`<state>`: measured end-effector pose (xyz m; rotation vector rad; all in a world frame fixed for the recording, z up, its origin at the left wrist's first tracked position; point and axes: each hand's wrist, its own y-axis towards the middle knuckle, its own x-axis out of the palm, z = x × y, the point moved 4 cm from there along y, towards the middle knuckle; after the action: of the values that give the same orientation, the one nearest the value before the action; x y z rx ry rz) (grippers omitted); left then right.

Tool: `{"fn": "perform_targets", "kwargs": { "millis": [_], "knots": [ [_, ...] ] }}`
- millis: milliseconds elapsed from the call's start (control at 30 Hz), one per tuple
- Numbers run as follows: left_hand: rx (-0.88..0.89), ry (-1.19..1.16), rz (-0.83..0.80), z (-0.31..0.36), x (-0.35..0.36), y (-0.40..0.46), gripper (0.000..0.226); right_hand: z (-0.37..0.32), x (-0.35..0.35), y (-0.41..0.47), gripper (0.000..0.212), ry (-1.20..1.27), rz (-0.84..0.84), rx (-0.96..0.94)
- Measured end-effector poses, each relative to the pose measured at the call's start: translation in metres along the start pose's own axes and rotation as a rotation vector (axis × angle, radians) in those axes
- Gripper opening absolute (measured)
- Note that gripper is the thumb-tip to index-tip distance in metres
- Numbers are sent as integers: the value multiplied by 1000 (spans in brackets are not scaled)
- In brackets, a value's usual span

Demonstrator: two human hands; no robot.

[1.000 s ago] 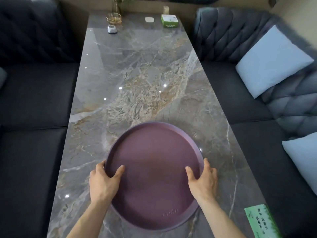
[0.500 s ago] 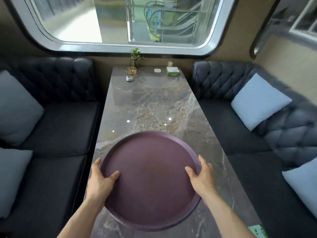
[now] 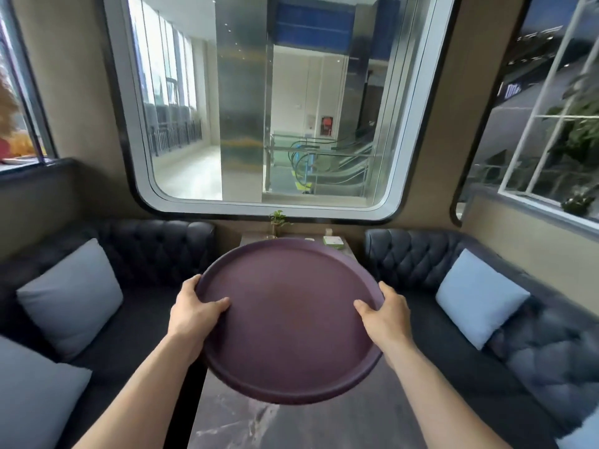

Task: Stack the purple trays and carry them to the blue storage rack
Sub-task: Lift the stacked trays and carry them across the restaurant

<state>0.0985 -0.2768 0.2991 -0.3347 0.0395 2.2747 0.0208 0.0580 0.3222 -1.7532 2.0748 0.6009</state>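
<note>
A round purple tray [image 3: 288, 319] is held up in the air above the marble table [image 3: 291, 422], roughly level and facing me. My left hand [image 3: 194, 309] grips its left rim with the thumb lying on the tray's inner face. My right hand [image 3: 385, 314] grips the right rim the same way. The tray hides most of the table's far half. I cannot tell from here whether it is one tray or a stack. No blue storage rack is in view.
Dark tufted sofas [image 3: 486, 319] flank the table on both sides, with pale cushions [image 3: 69, 296] on them. A small plant [image 3: 278, 220] and a green box [image 3: 333, 242] stand at the table's far end, under a large rounded window [image 3: 269, 102].
The tray has been lifted off the table and now hangs in the air in both hands. My view has tilted up from the tabletop to the window.
</note>
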Motion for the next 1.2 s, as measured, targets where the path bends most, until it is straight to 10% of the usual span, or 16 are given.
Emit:
{"fn": "perform_targets", "kwargs": {
  "millis": [600, 1200],
  "knots": [
    [103, -105, -44, 81, 19, -72, 85, -19, -115, -28, 78, 73, 134, -31],
    [232, -148, -671, 125, 300, -349, 81, 198, -467, -182, 76, -29, 695, 250]
  ]
}}
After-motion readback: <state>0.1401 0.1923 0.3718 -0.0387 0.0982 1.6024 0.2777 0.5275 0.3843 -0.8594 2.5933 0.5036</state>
